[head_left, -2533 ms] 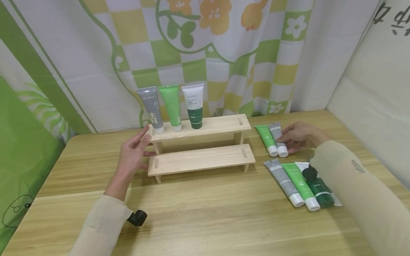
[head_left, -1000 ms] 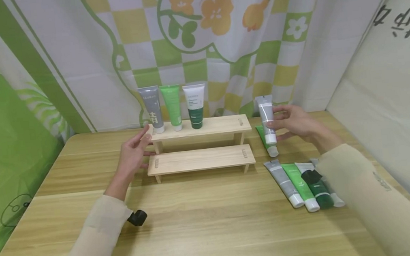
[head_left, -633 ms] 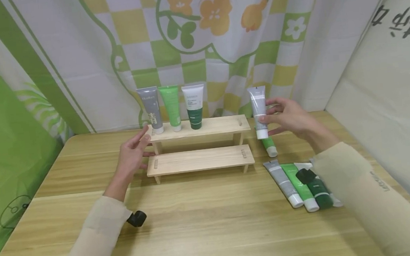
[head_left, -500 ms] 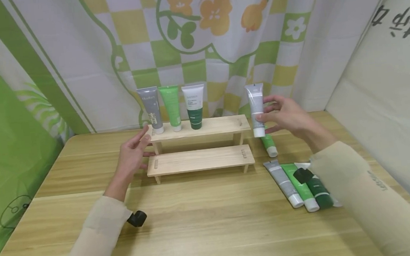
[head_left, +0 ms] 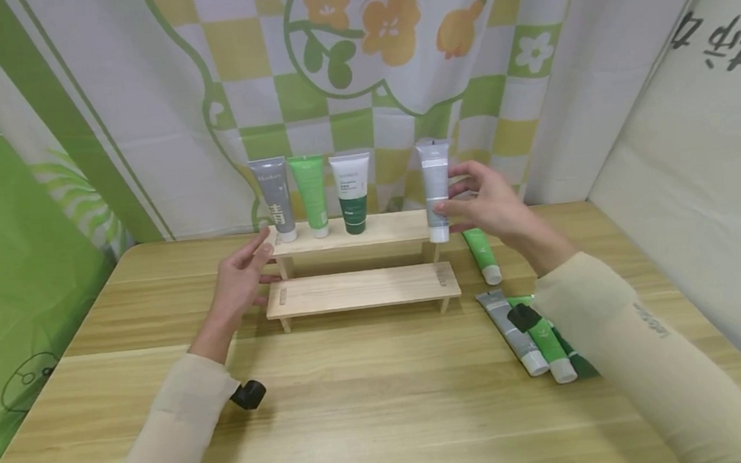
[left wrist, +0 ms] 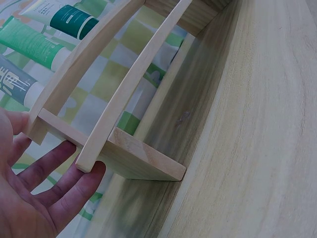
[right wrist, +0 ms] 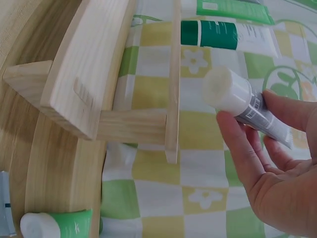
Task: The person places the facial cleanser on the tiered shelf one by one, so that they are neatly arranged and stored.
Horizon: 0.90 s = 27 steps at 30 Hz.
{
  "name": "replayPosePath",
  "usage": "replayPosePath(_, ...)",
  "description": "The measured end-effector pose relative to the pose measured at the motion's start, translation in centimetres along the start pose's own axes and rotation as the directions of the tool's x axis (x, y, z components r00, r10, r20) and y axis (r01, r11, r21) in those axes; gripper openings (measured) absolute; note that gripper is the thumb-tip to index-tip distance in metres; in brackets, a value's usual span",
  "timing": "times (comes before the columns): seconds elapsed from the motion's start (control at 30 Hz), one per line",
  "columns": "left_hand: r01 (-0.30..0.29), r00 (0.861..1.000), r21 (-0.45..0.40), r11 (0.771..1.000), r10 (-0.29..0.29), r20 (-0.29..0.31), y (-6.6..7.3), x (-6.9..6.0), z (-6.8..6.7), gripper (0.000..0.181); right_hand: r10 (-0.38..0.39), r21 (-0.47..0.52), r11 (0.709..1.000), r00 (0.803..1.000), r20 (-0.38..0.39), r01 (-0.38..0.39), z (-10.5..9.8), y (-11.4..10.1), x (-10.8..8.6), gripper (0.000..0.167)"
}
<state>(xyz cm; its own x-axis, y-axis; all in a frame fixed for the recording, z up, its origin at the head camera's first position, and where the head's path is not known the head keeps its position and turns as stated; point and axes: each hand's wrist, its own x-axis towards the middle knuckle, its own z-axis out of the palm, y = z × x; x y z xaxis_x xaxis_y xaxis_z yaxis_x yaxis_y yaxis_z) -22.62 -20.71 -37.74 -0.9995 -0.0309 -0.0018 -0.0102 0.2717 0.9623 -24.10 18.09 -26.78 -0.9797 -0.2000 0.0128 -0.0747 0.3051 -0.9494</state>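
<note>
In the head view, my right hand (head_left: 488, 203) pinches a grey squeeze tube (head_left: 435, 182) upright, white cap down, by the right end of the upper shelf. The right wrist view shows its white cap (right wrist: 225, 89) apart from the shelf edge, with thumb and fingers round the grey body. My left hand (head_left: 237, 276) rests against the left end of the two-tier wooden rack (head_left: 362, 287), its fingertips touching the wood in the left wrist view. On the upper shelf stand a grey tube (head_left: 275, 196), a green tube (head_left: 310, 192) and a white-and-dark-green tube (head_left: 352, 189).
Right of the rack lies a green tube (head_left: 481, 255). Nearer the front lie a grey tube (head_left: 511, 331), another green tube (head_left: 550, 348) and a dark green one (head_left: 576, 360), partly hidden by my right sleeve. A patterned curtain (head_left: 399, 104) hangs behind the wooden table (head_left: 361, 423).
My right hand has picked up the grey tube from beside the lying green tube, turned it upright and carried it left to the upper shelf's right end. My left hand stays put.
</note>
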Motion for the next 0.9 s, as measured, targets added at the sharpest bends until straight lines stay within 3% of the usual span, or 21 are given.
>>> replayPosePath(0.5,0.018,1.000,-0.012,1.000,-0.018,-0.001,0.0,0.1,0.1,0.053,-0.107,-0.001,0.994,0.994,-0.013,0.107,3.0,0.1,1.6,0.059)
replayPosePath(0.9,0.015,1.000,-0.025,1.000,-0.015,-0.006,0.0,0.0,0.1,0.055,-0.197,-0.021,0.980,0.978,-0.063,0.197,5.1,0.6,2.9,0.062)
